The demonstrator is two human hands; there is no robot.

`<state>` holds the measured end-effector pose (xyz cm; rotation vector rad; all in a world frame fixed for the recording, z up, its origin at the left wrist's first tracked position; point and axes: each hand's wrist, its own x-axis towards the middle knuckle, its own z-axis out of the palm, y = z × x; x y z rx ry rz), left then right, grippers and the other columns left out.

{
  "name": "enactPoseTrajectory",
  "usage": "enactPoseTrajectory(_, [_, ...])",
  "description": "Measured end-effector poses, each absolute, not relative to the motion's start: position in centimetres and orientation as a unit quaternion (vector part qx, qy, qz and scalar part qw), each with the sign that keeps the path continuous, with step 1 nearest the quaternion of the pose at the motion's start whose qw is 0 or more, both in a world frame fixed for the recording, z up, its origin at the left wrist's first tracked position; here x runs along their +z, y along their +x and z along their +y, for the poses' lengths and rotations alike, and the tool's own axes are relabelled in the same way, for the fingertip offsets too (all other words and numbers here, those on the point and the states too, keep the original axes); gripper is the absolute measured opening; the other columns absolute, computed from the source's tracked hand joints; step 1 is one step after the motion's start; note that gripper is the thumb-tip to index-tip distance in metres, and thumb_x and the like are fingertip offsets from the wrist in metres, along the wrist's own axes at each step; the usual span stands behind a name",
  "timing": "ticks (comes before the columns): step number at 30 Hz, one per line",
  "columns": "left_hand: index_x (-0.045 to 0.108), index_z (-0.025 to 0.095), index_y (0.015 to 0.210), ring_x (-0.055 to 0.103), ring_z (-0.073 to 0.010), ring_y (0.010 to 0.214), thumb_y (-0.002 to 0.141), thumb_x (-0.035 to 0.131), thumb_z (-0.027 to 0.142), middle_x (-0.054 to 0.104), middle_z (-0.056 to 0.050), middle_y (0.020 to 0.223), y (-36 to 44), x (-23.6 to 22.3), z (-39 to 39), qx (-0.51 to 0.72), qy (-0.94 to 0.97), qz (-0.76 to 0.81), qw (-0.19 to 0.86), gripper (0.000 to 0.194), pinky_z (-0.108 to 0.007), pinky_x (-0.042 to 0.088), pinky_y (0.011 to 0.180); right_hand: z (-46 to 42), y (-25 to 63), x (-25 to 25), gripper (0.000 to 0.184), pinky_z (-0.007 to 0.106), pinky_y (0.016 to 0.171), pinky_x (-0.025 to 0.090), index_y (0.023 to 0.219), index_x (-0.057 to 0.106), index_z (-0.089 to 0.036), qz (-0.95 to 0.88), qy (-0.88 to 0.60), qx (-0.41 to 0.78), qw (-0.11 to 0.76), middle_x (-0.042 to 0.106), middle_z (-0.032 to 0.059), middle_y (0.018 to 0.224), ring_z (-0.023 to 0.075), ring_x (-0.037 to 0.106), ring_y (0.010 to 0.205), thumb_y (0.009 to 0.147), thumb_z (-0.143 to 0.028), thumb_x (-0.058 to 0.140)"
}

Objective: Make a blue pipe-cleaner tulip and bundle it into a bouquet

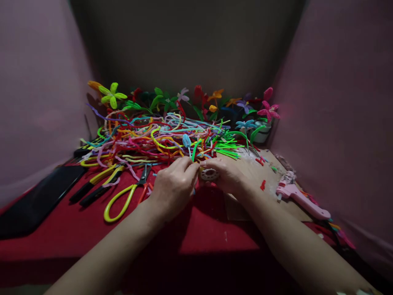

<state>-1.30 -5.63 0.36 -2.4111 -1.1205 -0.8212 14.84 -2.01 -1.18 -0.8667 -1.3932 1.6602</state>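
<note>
Fingers (pixel 184 164) of the left hand (pixel 173 184) are pinching narrowly on a light-blue pipe-cleaner tulip (pixel 186 141), its bud standing just beyond them at twelve o'clock, beside a curved green pipe-cleaner leaf (pixel 195 150). Fingers of the right hand (pixel 225 175) are curving around a white toothed ring (pixel 210 174); whether they are also gripping the stem, one cannot tell. Pipe cleaners (pixel 144 141) are lying heaped at eleven o'clock, scissors (pixel 121 203) are lying near nine, and a pink glue gun (pixel 302 198) is resting around three.
</note>
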Motion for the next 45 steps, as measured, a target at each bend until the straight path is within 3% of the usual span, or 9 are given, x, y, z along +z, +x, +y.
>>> enactPoseTrajectory(5, [0.057, 0.016, 0.071, 0.051, -0.0175, 0.066, 0.081, 0.047, 0.014, 0.056, -0.004, 0.070, -1.0, 0.5, -5.6, -0.255, -0.851, -0.359, 0.286, 0.014, -0.028, 0.036, 0.056, -2.1, 14.5, -1.0, 0.020, 0.021, 0.044, 0.031, 0.054, 0.053, -0.014, -0.510, -0.349, 0.672, 0.409, 0.050, -0.0021, 0.051, 0.0075, 0.043, 0.047, 0.062, -0.029, 0.063])
enactPoseTrajectory(10, [0.056, 0.016, 0.069, 0.051, -0.0163, 0.066, 0.082, 0.046, 0.019, 0.056, -0.004, 0.068, -1.1, 0.6, -5.3, -0.315, -0.837, -0.372, 0.248, 0.016, -0.027, 0.037, 0.059, -2.5, 14.4, -0.6, 0.023, 0.022, 0.045, 0.030, 0.056, 0.053, -0.014, -0.528, -0.329, 0.679, 0.391, 0.048, -0.0025, 0.051, 0.0071, 0.040, 0.046, 0.066, -0.033, 0.061])
enactPoseTrajectory(16, [0.058, 0.016, 0.069, 0.052, -0.0123, 0.063, 0.076, 0.049, 0.018, 0.057, -0.002, 0.067, -1.1, 1.2, -5.3, -0.422, -0.797, -0.433, -0.002, 0.012, -0.023, 0.040, 0.060, -2.8, 14.2, -0.5, 0.024, 0.022, 0.048, 0.028, 0.058, 0.057, -0.013, -0.568, -0.303, 0.640, 0.421, 0.045, -0.0034, 0.050, 0.0065, 0.038, 0.047, 0.071, -0.033, 0.059])
enactPoseTrajectory(24, [0.053, 0.015, 0.055, 0.034, -0.0064, 0.034, 0.068, 0.052, 0.027, 0.043, 0.005, 0.042, -0.8, 1.8, -4.7, -0.363, -0.569, -0.473, -0.566, 0.017, -0.020, 0.027, 0.036, -3.5, 14.1, 0.0, 0.016, 0.023, 0.057, 0.036, 0.068, 0.063, -0.015, -0.612, -0.335, 0.507, 0.506, 0.056, -0.0018, 0.061, 0.0085, 0.048, 0.057, 0.072, -0.030, 0.060])
enactPoseTrajectory(27, [0.053, 0.015, 0.055, 0.031, -0.0063, 0.030, 0.067, 0.052, 0.028, 0.043, 0.005, 0.039, -1.3, 1.3, -3.9, -0.320, -0.564, -0.483, -0.588, 0.017, -0.020, 0.024, 0.032, -3.5, 14.5, 0.6, 0.018, 0.026, 0.061, 0.041, 0.078, 0.066, -0.017, -0.591, -0.340, 0.476, 0.556, 0.062, 0.0005, 0.069, 0.0111, 0.054, 0.062, 0.073, -0.033, 0.059])
enactPoseTrajectory(30, [0.049, 0.015, 0.052, 0.034, -0.0059, 0.030, 0.067, 0.053, 0.024, 0.042, 0.005, 0.036, -2.1, 1.4, -2.7, -0.324, -0.610, -0.539, -0.482, 0.017, -0.019, 0.024, 0.034, -3.4, 15.7, 1.1, 0.020, 0.027, 0.066, 0.043, 0.082, 0.066, -0.018, -0.616, -0.386, 0.376, 0.574, 0.063, 0.0025, 0.079, 0.0131, 0.056, 0.070, 0.074, -0.035, 0.059])
enactPoseTrajectory(36, [0.054, 0.015, 0.050, 0.037, -0.0075, 0.028, 0.066, 0.056, 0.022, 0.045, 0.004, 0.032, -2.4, 2.0, 0.5, -0.270, -0.680, -0.596, -0.331, 0.018, -0.019, 0.024, 0.033, -4.2, 19.4, -0.3, 0.033, 0.034, 0.077, 0.040, 0.092, 0.063, -0.015, -0.748, -0.566, 0.019, 0.346, 0.060, 0.0103, 0.088, 0.0214, 0.053, 0.085, 0.083, -0.042, 0.047])
enactPoseTrajectory(41, [0.052, 0.014, 0.040, 0.035, -0.0080, 0.023, 0.062, 0.063, 0.032, 0.044, 0.001, 0.029, -1.3, -0.1, 1.4, -0.230, -0.662, -0.571, -0.428, 0.031, -0.020, 0.020, 0.029, -4.9, 20.6, -2.5, 0.040, 0.039, 0.082, 0.036, 0.103, 0.057, -0.009, -0.749, -0.634, -0.088, 0.171, 0.055, 0.0180, 0.099, 0.0279, 0.048, 0.096, 0.086, -0.040, 0.038])
enactPoseTrajectory(45, [0.048, 0.015, 0.041, 0.030, -0.0060, 0.022, 0.061, 0.066, 0.029, 0.039, 0.003, 0.029, -1.0, -1.0, 1.0, -0.280, -0.598, -0.549, -0.512, 0.030, -0.019, 0.017, 0.029, -5.3, 20.6, -2.8, 0.036, 0.041, 0.085, 0.033, 0.096, 0.060, -0.012, -0.758, -0.634, -0.080, 0.130, 0.054, 0.0175, 0.101, 0.0292, 0.045, 0.099, 0.082, -0.040, 0.043])
